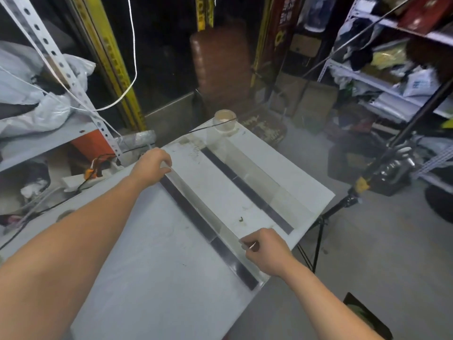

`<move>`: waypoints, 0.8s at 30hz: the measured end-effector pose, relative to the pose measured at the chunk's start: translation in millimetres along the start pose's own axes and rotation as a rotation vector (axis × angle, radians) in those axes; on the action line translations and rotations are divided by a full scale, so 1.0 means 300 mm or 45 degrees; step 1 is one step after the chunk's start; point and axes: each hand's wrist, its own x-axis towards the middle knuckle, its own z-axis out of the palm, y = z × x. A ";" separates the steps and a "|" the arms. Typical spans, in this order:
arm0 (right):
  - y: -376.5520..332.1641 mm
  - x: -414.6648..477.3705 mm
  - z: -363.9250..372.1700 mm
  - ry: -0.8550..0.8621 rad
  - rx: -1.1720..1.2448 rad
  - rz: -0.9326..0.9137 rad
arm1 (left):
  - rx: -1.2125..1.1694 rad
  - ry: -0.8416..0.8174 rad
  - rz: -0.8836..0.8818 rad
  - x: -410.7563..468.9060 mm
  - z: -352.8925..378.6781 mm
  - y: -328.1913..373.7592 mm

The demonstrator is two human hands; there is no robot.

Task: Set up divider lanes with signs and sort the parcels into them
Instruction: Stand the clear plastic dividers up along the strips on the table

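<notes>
Two clear plastic dividers with dark base strips stand on the white table (152,271). The near divider (206,224) runs from far left to near right; my left hand (153,165) grips its far top edge and my right hand (266,249) pinches its top edge near the close end. The second divider (247,190) stands parallel to it on the right, untouched. Between them lies a bare lane of tabletop. No parcels or signs are on the table.
A roll of clear tape (225,120) sits at the table's far corner. Metal shelving (392,77) with bagged parcels stands at right, another shelf with white bags (31,94) at left. A black tripod stand (362,185) leans beside the table's right edge.
</notes>
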 end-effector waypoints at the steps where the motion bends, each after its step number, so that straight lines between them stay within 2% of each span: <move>1: -0.004 0.009 0.000 -0.003 -0.009 0.003 | -0.008 0.002 -0.003 0.011 0.004 -0.006; 24: 0.019 0.052 -0.020 0.019 -0.034 0.055 | -0.068 0.009 0.074 0.079 0.051 -0.036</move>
